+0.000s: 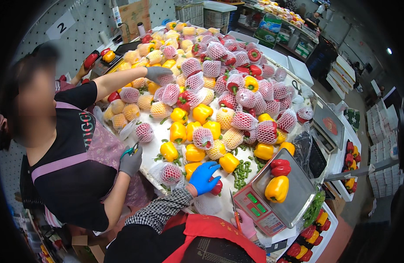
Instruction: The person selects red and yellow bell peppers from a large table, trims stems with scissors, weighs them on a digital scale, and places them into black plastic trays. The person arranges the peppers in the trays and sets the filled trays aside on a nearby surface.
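Note:
My left hand (203, 179), in a blue glove, has its fingers spread over the table. A red bell pepper (216, 188) lies just under the thumb, partly hidden; whether they touch I cannot tell. Beyond the fingertips is a yellow bell pepper (228, 162). My right hand (245, 223), in a pink glove, holds scissors (237, 218) by their orange-red handles, blades pointing up and away. Beside it stands a digital scale (295, 197) with a red pepper (280, 167) and a yellow pepper (276, 189) on its metal pan. Cut green stems (243, 172) lie between hand and scale.
Net-sleeved peppers (218, 51) heap across the table. At left, a co-worker's gloved hand (131, 161) holds teal-handled scissors (129, 150); their other hand (157, 75) touches a netted pepper. A second scale (328, 123) stands right, near packed pepper trays (307, 235).

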A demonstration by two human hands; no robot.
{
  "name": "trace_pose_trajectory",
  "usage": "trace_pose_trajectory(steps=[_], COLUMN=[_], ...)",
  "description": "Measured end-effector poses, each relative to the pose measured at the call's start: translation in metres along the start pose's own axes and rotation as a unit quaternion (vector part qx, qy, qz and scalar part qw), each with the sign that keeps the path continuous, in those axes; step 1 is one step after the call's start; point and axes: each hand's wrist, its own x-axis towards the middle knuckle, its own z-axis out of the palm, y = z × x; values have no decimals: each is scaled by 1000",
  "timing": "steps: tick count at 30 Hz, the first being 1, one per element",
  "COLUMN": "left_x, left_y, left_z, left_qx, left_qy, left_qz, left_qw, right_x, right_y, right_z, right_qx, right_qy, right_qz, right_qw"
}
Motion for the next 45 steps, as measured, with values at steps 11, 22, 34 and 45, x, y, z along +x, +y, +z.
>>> trace_pose_trajectory(steps=[11, 22, 34, 45], left_x=[168, 284, 288, 276], left_y=[33, 71, 65, 59], left_z=[17, 113, 112, 116], left_qx=[26, 152, 146, 127], left_qy=[-11, -137, -166, -135], left_qz=[91, 59, 61, 49], left_qw=[995, 977, 973, 981], right_x=[3, 7, 12, 11], right_y=[29, 19, 18, 34], right_z=[2, -7, -8, -3], right_qx=[-41, -32, -37, -35], right_qy=[20, 14, 1, 9], right_qz=[-45, -2, 0, 26], right_qw=[998, 999, 999, 999])
